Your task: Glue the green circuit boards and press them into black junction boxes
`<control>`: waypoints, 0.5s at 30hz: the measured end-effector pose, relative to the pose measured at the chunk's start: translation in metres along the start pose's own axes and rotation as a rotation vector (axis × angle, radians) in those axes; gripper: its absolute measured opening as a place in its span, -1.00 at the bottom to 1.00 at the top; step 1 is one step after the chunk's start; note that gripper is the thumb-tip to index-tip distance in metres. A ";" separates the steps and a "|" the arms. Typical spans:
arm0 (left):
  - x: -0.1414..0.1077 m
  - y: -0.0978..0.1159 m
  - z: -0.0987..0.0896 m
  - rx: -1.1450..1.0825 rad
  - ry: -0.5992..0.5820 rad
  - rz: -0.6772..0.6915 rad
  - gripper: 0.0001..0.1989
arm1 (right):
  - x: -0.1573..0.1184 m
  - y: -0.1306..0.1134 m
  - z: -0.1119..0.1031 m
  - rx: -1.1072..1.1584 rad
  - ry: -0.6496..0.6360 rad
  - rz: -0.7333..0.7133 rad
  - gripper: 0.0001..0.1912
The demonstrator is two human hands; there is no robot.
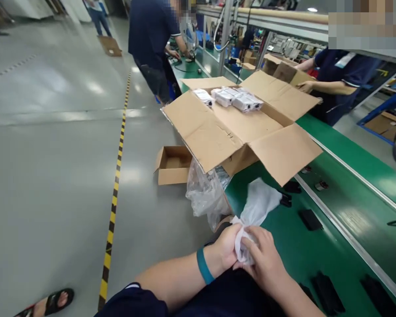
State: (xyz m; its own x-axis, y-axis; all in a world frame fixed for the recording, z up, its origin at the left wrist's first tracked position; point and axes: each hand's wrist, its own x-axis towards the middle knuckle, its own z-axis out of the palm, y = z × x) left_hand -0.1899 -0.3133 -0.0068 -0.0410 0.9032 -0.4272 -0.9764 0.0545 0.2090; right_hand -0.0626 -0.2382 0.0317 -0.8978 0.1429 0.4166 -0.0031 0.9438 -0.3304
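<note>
Close to my body, my left hand is closed on a crumpled white wrapping, below a blue-green band on the wrist. My right hand presses its fingers on the same wrapping from the other side. Whatever lies inside the wrapping is hidden. Just beyond my hands, another loose white bag lies on the green bench, beside small black parts. Farther off, a large open cardboard box holds several white-wrapped packs on a cardboard layer.
Clear plastic hangs at the bench's left edge, near a small open carton. Black parts are spread along the bench. One person works beyond the box; another handles a carton at right.
</note>
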 end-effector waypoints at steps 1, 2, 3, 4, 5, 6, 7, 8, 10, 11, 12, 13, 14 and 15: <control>-0.008 -0.001 -0.008 0.035 -0.004 0.080 -0.79 | 0.005 0.002 0.009 0.065 0.022 -0.014 -0.76; -0.017 -0.002 -0.017 0.070 -0.007 0.155 -0.79 | 0.011 0.002 0.019 0.127 0.033 -0.012 -0.82; -0.027 -0.004 -0.024 0.099 -0.016 0.211 -0.76 | 0.018 0.002 0.029 0.170 0.041 0.014 -0.86; -0.037 -0.005 -0.032 0.123 -0.034 0.247 -0.73 | 0.026 0.000 0.041 0.183 0.059 0.056 -0.89; -0.047 -0.006 -0.040 0.151 -0.051 0.255 -0.67 | 0.034 -0.003 0.055 0.161 0.090 0.108 -0.90; -0.056 -0.006 -0.048 0.185 -0.053 0.266 -0.59 | 0.044 -0.007 0.069 0.119 0.129 0.161 -0.90; -0.064 -0.003 -0.057 0.238 -0.037 0.288 -0.52 | 0.054 -0.012 0.084 0.074 0.168 0.210 -0.88; -0.070 0.003 -0.068 0.311 -0.003 0.310 -0.46 | 0.065 -0.016 0.098 0.044 0.203 0.254 -0.85; -0.074 0.027 -0.092 0.499 0.115 0.338 -0.44 | 0.087 -0.023 0.123 0.087 0.196 0.339 -0.78; -0.072 0.045 -0.107 0.596 0.201 0.350 -0.47 | 0.096 -0.025 0.132 0.155 0.158 0.384 -0.76; -0.066 0.066 -0.122 0.677 0.307 0.378 -0.50 | 0.102 -0.026 0.137 0.237 0.111 0.429 -0.75; -0.058 0.090 -0.138 0.747 0.435 0.438 -0.49 | 0.106 -0.027 0.138 0.314 0.067 0.467 -0.76; -0.047 0.116 -0.153 0.808 0.573 0.534 -0.47 | 0.106 -0.026 0.135 0.374 0.031 0.491 -0.79; -0.032 0.140 -0.165 0.871 0.707 0.649 -0.46 | 0.103 -0.025 0.128 0.414 0.008 0.501 -0.82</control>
State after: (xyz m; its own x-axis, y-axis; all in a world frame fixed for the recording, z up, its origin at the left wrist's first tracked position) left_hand -0.3607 -0.4050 -0.1090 -0.8154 0.4640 -0.3461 -0.2887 0.1924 0.9379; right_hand -0.2115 -0.2850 -0.0258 -0.8310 0.5401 0.1331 0.2443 0.5693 -0.7850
